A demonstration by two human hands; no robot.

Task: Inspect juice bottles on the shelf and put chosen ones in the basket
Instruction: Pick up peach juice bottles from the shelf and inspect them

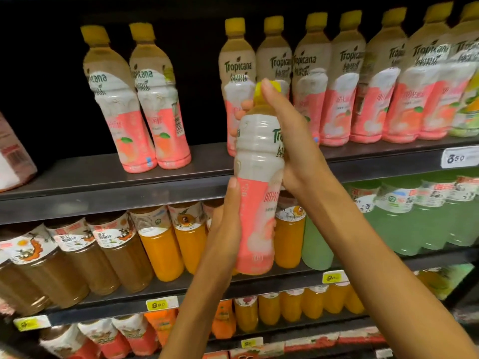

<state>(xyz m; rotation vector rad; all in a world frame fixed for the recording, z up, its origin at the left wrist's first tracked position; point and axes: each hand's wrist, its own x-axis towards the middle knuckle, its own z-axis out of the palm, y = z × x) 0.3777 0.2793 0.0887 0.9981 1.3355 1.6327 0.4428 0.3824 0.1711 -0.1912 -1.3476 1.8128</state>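
Both hands hold 1 clear plastic Tropicana juice bottle with a pink-and-white label and yellow cap (255, 193), upright and slightly tilted, in front of the dark metal upper shelf (103, 177). The right hand (287, 141) wraps the bottle's shoulder and neck, thumb pressed on the cap. The left hand (228, 229) grips the lower body from the side, thumb lying up along the pink label. Behind the grip, and to its right, a row of matching pink-labelled Tropicana bottles (363, 81) stands on the upper shelf; left of the grip stand 2 more of the same bottles (145, 110), leaning. Below the grip, the next shelf carries orange juice bottles (166, 244), brown juice bottles (85, 257) to their left and pale green drink bottles (404, 218) to the right. A white price tag (458, 158) sits on the upper shelf edge, right of the grip.
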